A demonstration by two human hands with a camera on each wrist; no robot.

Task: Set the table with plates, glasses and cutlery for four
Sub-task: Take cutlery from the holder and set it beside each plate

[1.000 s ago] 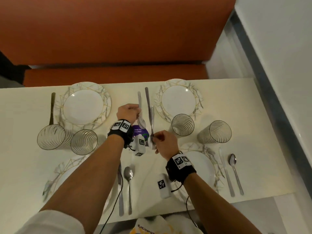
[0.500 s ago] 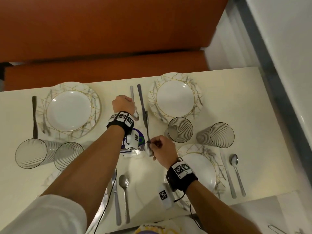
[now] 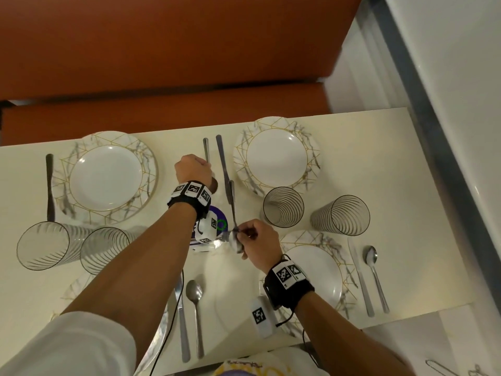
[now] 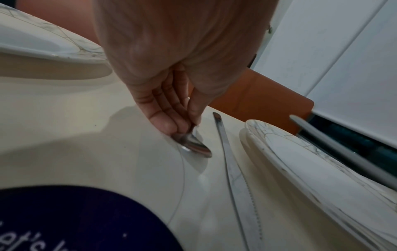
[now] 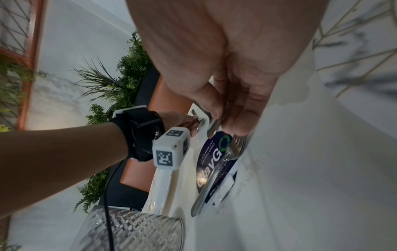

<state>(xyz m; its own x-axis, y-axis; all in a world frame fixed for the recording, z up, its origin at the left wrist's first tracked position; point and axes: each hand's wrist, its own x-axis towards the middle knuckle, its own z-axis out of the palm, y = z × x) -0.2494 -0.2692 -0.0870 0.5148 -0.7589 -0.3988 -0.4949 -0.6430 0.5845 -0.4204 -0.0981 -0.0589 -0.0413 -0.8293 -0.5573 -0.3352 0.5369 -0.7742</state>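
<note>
My left hand (image 3: pixel 193 169) pinches a spoon (image 3: pixel 206 149) near its neck (image 4: pixel 194 145). The bowl rests on the cream table (image 3: pixel 379 137), left of a knife (image 3: pixel 223 164) that lies beside the far right plate (image 3: pixel 313 147). My right hand (image 3: pixel 254 240) is nearer to me, by a purple sticker (image 3: pixel 221 217). It pinches a fork (image 5: pixel 235 147) together with a spoon bowl (image 5: pixel 212 129), and one handle (image 3: pixel 232 202) points away from me. The far left plate (image 3: pixel 147 164) has dark cutlery (image 3: pixel 49 185) on its left.
Several ribbed glasses stand about, two on the left (image 3: pixel 43 248) and two on the right (image 3: pixel 340 215). The near right plate (image 3: pixel 333 245) has a knife and spoon (image 3: pixel 375 275) beside it. Another knife and spoon (image 3: pixel 195 308) lie near my left arm. An orange bench (image 3: pixel 162 112) runs behind.
The head view has tilted and shifted. My left hand has edged slightly away from me with the spoon. The right hand keeps its hold in about the same place.
</note>
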